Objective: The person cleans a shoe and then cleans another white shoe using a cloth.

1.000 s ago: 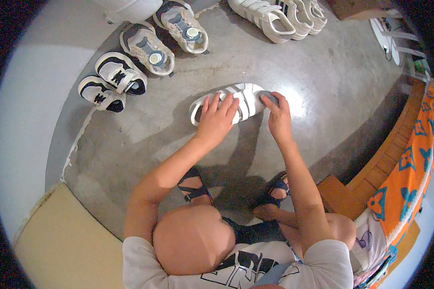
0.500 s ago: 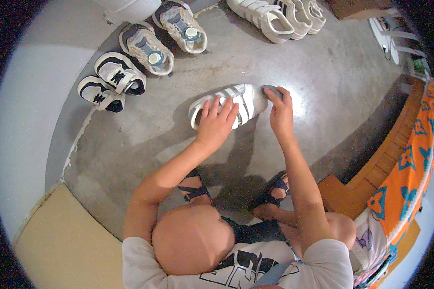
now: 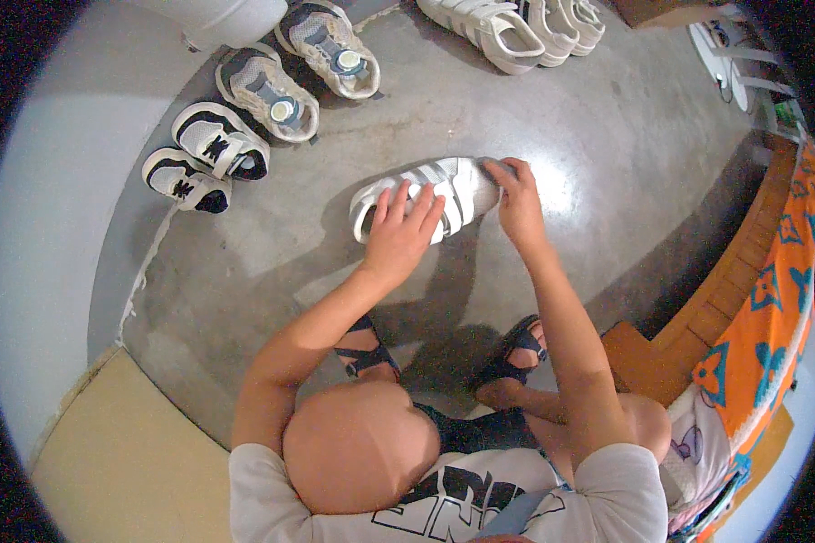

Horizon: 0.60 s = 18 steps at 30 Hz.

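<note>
A white sneaker with hook-and-loop straps lies on the floor before me, its toe pointing right. Across its straps and opening rests my left hand, fingers spread and steadying the shoe. At the toe, my right hand pinches a small grey pad against the front of the shoe. Most of that pad is hidden behind the fingers, so its exact kind cannot be made out.
Small black-and-white sneakers and larger beige-grey sneakers stand along the left wall. More white sneakers sit at the back. An orange patterned cloth hangs over wooden furniture on the right. My sandalled feet are nearby.
My right hand has moved slightly left, bringing the grey pad from just beyond the toe onto it. The left hand keeps its place on the sneaker.
</note>
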{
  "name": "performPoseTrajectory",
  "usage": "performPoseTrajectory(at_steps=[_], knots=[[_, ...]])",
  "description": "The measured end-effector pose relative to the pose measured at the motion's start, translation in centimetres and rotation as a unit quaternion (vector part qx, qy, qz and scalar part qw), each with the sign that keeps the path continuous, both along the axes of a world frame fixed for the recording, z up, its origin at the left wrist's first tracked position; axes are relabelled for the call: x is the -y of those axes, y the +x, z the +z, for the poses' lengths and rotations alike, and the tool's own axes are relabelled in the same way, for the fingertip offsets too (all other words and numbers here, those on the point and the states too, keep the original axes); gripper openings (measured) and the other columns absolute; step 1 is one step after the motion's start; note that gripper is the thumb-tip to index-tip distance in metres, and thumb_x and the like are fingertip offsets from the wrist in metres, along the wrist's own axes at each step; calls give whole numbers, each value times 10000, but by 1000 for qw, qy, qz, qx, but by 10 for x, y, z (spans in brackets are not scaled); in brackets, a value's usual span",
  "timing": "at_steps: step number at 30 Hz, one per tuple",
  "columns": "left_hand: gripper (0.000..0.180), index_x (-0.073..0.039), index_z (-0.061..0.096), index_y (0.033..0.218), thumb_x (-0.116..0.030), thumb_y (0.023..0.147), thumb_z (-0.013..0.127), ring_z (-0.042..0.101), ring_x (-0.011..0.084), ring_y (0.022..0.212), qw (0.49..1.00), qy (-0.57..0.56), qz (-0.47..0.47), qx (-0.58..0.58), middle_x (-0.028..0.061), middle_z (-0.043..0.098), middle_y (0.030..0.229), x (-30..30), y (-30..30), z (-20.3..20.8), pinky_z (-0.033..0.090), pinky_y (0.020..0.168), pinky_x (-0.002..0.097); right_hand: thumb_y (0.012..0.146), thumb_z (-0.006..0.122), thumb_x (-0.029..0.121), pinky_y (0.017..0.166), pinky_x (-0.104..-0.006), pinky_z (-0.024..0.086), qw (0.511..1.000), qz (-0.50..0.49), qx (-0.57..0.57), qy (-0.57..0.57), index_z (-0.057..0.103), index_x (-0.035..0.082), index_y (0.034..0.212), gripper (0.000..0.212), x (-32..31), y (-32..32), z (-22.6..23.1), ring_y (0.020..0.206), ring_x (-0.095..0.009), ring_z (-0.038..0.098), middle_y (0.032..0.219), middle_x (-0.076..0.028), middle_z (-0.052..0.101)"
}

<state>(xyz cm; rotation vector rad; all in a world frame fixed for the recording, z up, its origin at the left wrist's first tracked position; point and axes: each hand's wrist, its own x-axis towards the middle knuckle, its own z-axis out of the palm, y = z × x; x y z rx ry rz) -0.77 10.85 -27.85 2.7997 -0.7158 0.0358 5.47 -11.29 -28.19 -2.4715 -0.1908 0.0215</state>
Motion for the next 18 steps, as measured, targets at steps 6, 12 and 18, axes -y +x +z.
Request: performPoseTrajectory(at_steps=[6,12,18], knots=[[460,-90,542,1274,-129,815,561,463,388,1210,1000,-4,-10,27,110,502,1334,-6,-4,6,342,1020,549,740,549,-80,941,-407,463,995,95,12,21,693,126,1120,456,-8,-6,18,1099,-384,538,1201,-183,564],[776,-140,460,1373,-168,661,767,375,377,1308,1000,-19,-10,5,92,422,1435,2,0,4,291,1074,543,715,513,-148,916,-371,476,999,38,13,-14,708,119,1081,493,-1,7,7,1064,-328,553,1169,-149,565],[727,-145,485,1352,-146,671,738,407,371,1280,999,14,-13,43,93,431,1423,-10,-8,-5,323,1050,546,730,514,-141,907,-363,481,985,172,2,-9,696,88,1093,467,-22,7,23,1051,-338,567,1171,-148,567]])
